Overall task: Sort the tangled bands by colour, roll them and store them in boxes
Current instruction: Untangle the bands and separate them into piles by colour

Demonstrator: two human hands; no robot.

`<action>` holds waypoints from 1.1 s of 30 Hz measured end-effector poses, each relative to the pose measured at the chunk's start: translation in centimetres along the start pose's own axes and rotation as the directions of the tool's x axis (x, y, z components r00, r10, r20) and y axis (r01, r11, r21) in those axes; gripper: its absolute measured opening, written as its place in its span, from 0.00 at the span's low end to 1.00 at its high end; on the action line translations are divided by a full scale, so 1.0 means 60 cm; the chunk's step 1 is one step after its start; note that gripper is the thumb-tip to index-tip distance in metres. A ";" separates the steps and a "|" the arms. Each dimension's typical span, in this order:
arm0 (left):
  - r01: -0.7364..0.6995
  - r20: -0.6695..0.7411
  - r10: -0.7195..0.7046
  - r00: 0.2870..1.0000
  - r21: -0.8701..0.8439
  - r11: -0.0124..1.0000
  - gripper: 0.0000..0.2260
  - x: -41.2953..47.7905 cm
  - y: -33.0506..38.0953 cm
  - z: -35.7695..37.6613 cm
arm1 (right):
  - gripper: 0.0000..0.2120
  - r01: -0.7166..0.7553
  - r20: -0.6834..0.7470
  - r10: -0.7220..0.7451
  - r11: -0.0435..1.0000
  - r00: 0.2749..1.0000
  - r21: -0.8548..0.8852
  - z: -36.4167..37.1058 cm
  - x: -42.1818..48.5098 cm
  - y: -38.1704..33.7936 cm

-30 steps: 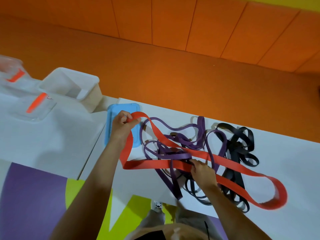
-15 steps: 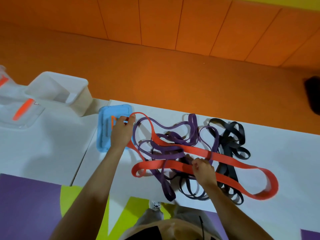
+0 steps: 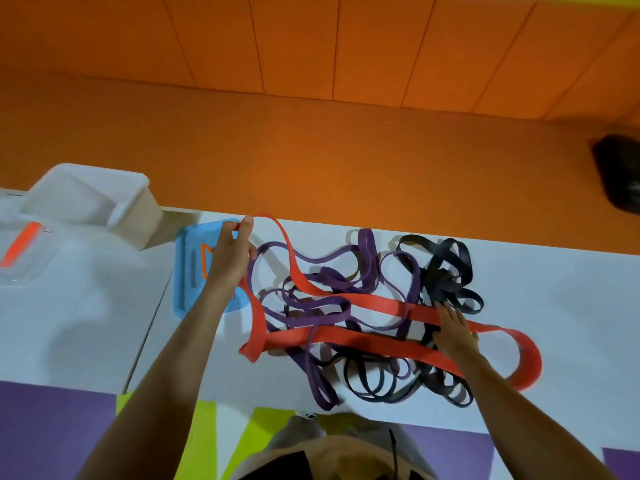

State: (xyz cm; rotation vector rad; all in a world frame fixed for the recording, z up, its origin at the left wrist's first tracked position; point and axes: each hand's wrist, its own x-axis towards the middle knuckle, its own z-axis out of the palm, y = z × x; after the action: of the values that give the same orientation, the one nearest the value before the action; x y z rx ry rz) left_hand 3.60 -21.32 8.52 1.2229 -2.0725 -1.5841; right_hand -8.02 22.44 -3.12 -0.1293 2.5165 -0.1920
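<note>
The L hand (image 3: 231,259) is gripping one end-loop of the red band (image 3: 375,303), fingers curled round it, holding it up just over the blue lid (image 3: 188,275). The R hand (image 3: 455,329) is lying flat w/ fingers straight, pressing the red band's two runs where they're crossing the black bands (image 3: 448,268). It's grasping nothing. The red band is stretching across the table (image 3: 561,282) from the lid to a loop far right, w/ purple bands (image 3: 332,280) lying across it mid-way.

Step in hand is prob. freeing red from the tangle. Doing it well is likely meaning a slow pull w/ the L hand while the R hand is pinning the pile. A purple strand is crossing over the lower red run, so lifting that off first is looking safer than yanking.

The near loops are lying close to the table's front edge, and the far loops are nearing the back edge by the orange wall. Bare top is showing right of the red loop. Leftward, the white box (image 3: 86,199) is standing beyond the lid.
</note>
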 end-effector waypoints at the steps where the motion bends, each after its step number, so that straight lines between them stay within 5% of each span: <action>1: 0.003 -0.018 -0.003 1.000 0.008 1.000 0.19 -0.001 0.002 0.005 | 0.38 0.009 0.013 -0.008 0.999 1.000 -0.035 -0.004 0.006 0.006; 9: -0.032 -0.072 0.036 0.997 0.056 0.998 0.19 -0.020 0.016 0.046 | 0.21 0.107 -0.158 -0.179 0.918 0.971 -0.382 -0.018 0.036 0.032; 12: -0.042 -0.118 0.052 0.992 0.086 0.995 0.17 -0.028 0.025 0.050 | 0.11 0.167 -0.192 -0.263 0.898 0.946 -0.406 -0.039 0.052 0.046; 15: -0.058 -0.149 0.082 0.985 0.159 0.986 0.16 -0.036 0.030 0.041 | 0.06 0.212 -0.262 -0.279 0.943 0.924 -0.256 -0.071 0.074 0.056; 22: 0.018 -0.254 0.139 0.957 0.531 0.847 0.16 -0.053 0.010 0.003 | 0.12 0.140 -0.305 -0.190 0.974 0.933 -0.178 -0.098 0.108 0.053; 28: 0.047 -0.251 0.112 0.961 0.552 0.833 0.10 -0.040 -0.034 -0.006 | 0.23 0.153 -0.389 -0.163 0.987 0.907 -0.056 -0.039 0.053 0.027; 33: 0.056 -0.166 0.046 0.985 0.561 0.826 0.18 -0.013 -0.087 -0.011 | 0.21 0.512 -0.243 -0.520 0.853 0.819 -0.097 0.004 0.004 -0.020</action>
State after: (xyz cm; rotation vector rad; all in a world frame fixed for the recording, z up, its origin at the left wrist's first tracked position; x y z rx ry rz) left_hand 6.88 -21.47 4.37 1.4763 -2.5050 -0.8245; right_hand -8.00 21.20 -3.27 -0.8590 2.6893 -0.4162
